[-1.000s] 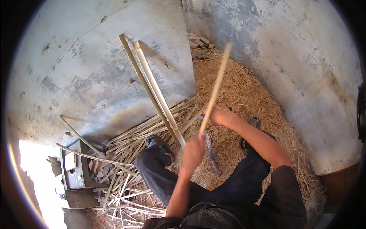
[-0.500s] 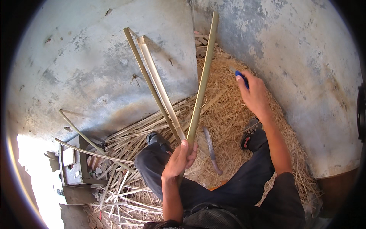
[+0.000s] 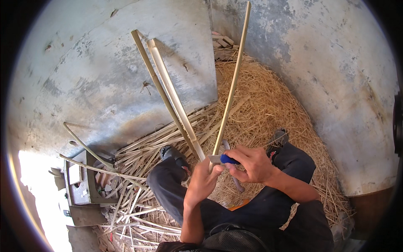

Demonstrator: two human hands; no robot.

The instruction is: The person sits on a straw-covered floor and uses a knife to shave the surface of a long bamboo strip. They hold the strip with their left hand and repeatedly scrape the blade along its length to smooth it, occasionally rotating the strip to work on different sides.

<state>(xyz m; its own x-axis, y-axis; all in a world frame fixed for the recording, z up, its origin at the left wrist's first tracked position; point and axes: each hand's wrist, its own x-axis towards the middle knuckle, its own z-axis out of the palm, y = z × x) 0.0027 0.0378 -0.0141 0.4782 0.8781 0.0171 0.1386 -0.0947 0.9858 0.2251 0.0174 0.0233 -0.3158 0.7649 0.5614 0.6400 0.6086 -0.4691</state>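
My left hand [image 3: 203, 182] is closed around the lower part of a long, narrow bamboo strip [image 3: 233, 84] that slants up and away. My right hand [image 3: 255, 164] grips a small knife with a blue handle [image 3: 228, 159]. Its short, flat blade [image 3: 214, 158] lies across the strip just above my left fingers, close to the left thumb. Two more bamboo pieces, a thin greenish one [image 3: 161, 90] and a wider pale one [image 3: 171, 90], slant against the wall. Their lower ends run down beside my left hand, and I cannot tell whether it touches them.
Pale shavings [image 3: 268, 96] cover the floor at the right. Cut strips [image 3: 138, 149] lie heaped at the left, beside a worn box [image 3: 84, 185]. A long curved blade [image 3: 226, 145] lies between my feet, partly hidden. Stained walls [image 3: 336, 84] close in the far side; bricks [image 3: 224, 42] sit in the corner.
My right hand has come down and left, bringing the knife blade onto the bamboo strip. The held strip has turned, showing a narrower, paler side.
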